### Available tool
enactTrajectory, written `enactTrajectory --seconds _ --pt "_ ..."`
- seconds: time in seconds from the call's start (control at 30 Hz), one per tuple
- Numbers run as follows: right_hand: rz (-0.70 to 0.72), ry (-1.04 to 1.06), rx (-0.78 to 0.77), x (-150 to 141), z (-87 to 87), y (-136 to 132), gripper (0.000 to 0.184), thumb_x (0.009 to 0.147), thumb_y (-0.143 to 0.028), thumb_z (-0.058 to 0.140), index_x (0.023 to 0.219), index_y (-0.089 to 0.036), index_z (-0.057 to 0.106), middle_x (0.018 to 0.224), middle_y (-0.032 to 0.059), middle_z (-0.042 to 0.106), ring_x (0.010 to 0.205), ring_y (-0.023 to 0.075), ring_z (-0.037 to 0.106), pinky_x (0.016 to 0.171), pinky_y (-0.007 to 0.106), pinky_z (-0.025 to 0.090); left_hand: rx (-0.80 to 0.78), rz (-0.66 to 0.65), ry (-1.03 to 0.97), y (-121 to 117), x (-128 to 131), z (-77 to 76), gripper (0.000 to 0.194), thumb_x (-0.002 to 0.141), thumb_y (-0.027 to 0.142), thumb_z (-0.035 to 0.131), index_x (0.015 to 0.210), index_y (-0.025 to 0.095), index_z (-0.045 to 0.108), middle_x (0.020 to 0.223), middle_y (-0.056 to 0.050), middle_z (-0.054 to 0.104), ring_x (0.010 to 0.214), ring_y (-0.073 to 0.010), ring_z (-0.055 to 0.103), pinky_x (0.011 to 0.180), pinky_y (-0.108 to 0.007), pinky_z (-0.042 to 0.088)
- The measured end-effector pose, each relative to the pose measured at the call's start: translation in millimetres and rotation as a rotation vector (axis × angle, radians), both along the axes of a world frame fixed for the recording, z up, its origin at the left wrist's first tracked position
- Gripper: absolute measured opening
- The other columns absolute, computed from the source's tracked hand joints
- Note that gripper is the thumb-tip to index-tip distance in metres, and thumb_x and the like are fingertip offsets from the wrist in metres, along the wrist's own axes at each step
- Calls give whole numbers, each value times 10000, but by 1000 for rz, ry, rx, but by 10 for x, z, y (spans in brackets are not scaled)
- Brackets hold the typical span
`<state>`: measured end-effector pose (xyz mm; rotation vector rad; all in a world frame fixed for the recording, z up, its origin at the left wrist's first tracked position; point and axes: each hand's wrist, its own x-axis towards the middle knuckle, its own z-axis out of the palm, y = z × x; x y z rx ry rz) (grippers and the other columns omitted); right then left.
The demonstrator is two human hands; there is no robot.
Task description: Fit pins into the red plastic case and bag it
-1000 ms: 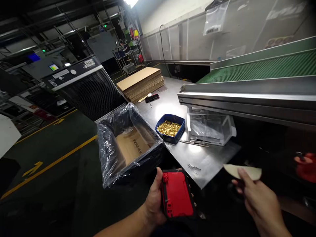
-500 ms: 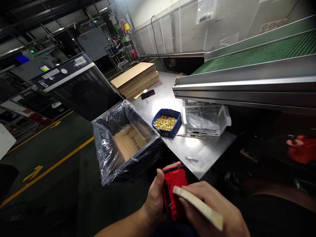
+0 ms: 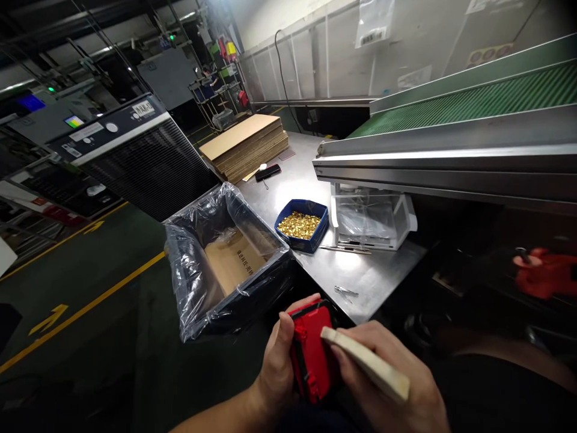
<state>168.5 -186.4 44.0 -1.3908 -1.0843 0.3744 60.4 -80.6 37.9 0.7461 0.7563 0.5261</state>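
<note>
Red casing sits upright in my left hand, fingers clamped round it, off the steel table's near corner. My right hand pinches the pale flat stick, tip touching the casing's right face.

Tray on table, beside box

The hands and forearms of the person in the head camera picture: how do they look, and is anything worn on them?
Both are bare. The left hand has no glove, ring or watch that shows, and its forearm is uncovered down to the picture's edge, with no sleeve in view. The right hand is also gloveless; its wrist leaves the frame, so a sleeve there cannot be told. No markings are visible.
</note>
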Motion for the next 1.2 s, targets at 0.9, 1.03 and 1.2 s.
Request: enactTrajectory --seconds 0.9,1.03,1.2 --pt "-561 283 -704 618 -611 -143 539 662 -719 660 986 -290 622 908 33 714 845 284 681 705 387 522 -479 -264 -394 54 -9 1 847 791 850 517 1281 166 612 1050 -167 721 920 -302 738 810 -437 616" --pt "-576 138 -781 1073 -868 101 530 669 -693 643 943 -250 547 850 58 660 798 298 646 694 404 479 -489 -243 -331 56 -39 -20 856 748 856 576 1280 187 620 1054 -163 736 906 -302 737 806 -444 598" --pt "-583 32 -916 1644 -1133 527 549 804 -633 541 1050 -146 600 986 205 674 954 408 643 744 450 459 -487 -193 -256 67 -62 -32 860 720 872 588 1221 176 655 1009 -154 747 864 -295 728 790 -440 586"
